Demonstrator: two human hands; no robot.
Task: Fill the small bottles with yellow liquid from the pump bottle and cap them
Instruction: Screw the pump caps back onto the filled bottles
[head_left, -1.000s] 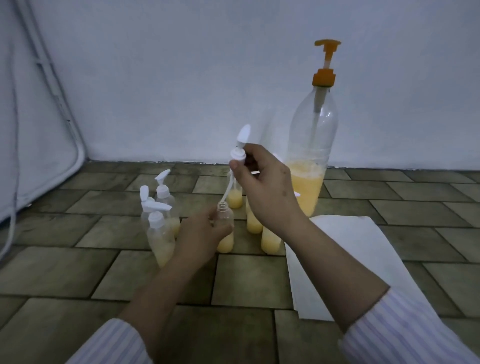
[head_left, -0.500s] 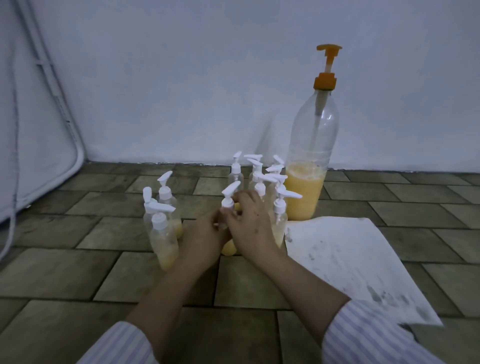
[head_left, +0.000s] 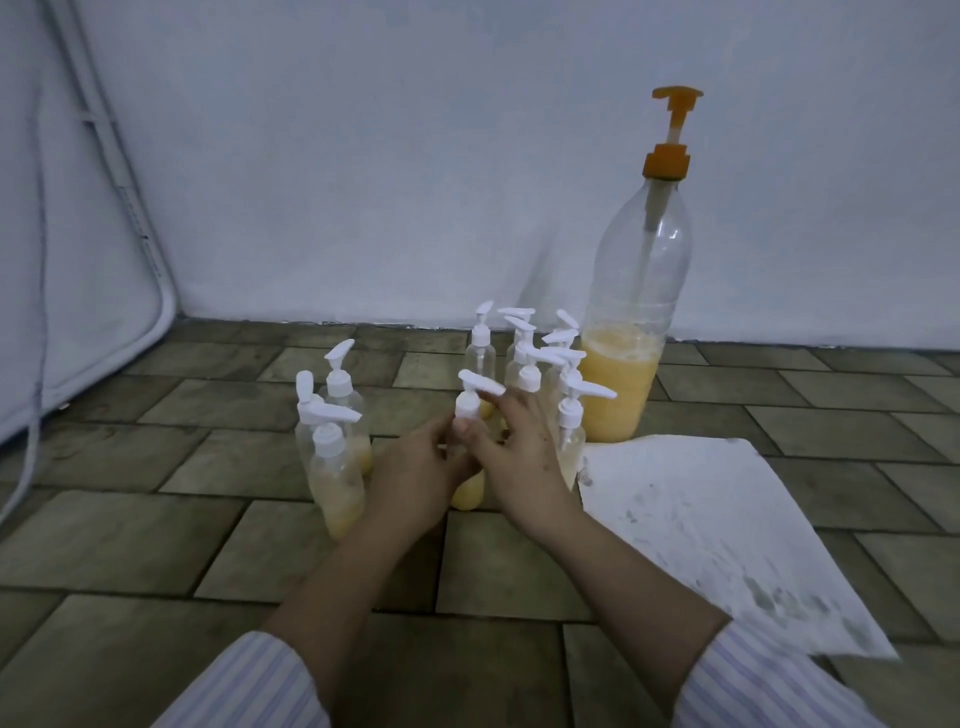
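White pump cap (head_left: 470, 396) now seated; both hands' fingers (head_left: 470, 441) grip small bottle (head_left: 467, 493) (yellow liquid inside)

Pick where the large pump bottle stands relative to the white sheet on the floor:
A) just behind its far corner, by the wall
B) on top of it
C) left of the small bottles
A: the large pump bottle stands on the tiles just beyond the white sheet, near the wall.

We wear a shirt with fine pale stripes, the left sleeve (head_left: 249, 686) and right sleeve (head_left: 769, 680) pushed up, forearms bare.
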